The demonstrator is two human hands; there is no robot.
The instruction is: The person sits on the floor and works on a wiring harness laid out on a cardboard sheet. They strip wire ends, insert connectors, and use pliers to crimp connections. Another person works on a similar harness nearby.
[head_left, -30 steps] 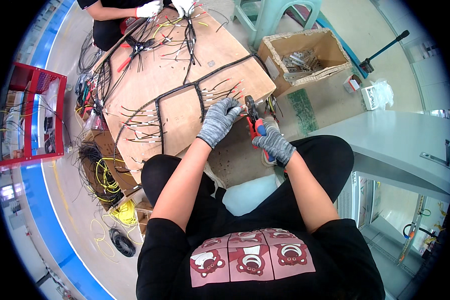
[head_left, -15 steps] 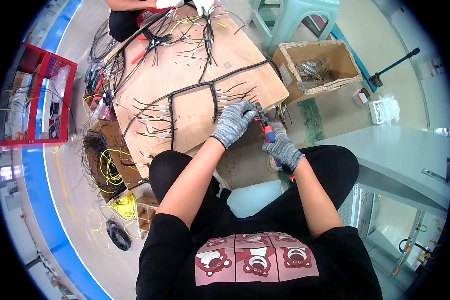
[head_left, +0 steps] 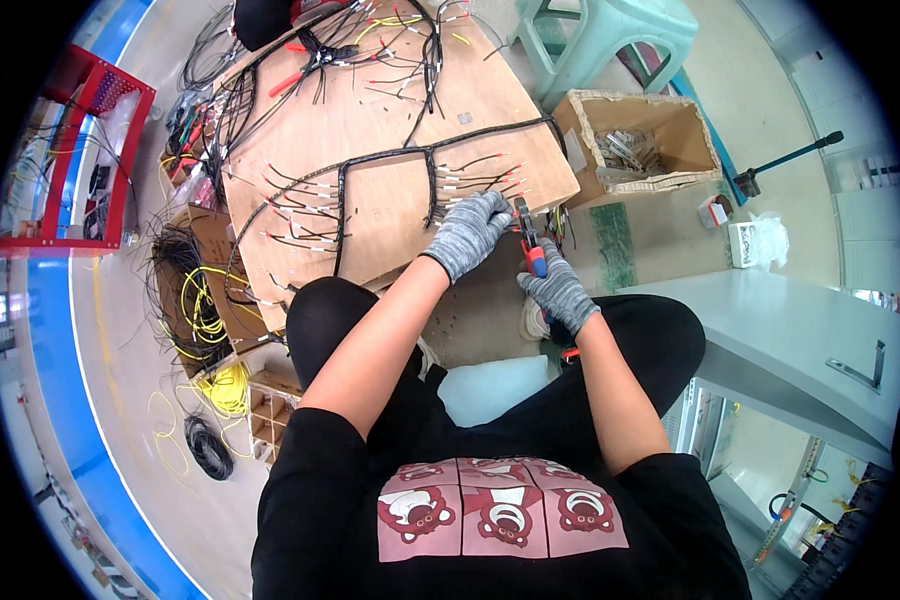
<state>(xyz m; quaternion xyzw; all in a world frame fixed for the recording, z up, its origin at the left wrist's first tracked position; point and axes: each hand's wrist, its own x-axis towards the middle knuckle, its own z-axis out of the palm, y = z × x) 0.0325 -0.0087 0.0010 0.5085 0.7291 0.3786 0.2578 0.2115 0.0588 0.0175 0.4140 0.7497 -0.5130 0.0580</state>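
My left hand, in a grey knit glove, pinches a thin wire at the right side of the wiring harness. The wire end is mostly hidden by the fingers. In my grey-gloved right hand are crimping pliers with red and blue handles, their head pointing up beside my left fingertips. Whether the jaws touch the wire is too small to tell. The black harness lies across a wooden board, its branches fanning out into short wires with red tips and white sleeves.
Red-handled pliers lie at the board's far left. Beyond the right edge stand a cardboard box of metal parts and a green plastic stool. Yellow wire coils sit at left; a grey cabinet is at right.
The white-gloved hands of another person at the far edge have left view. The view has shifted slightly. My hands keep nearly the same pose, with the pliers head close to my left fingers.
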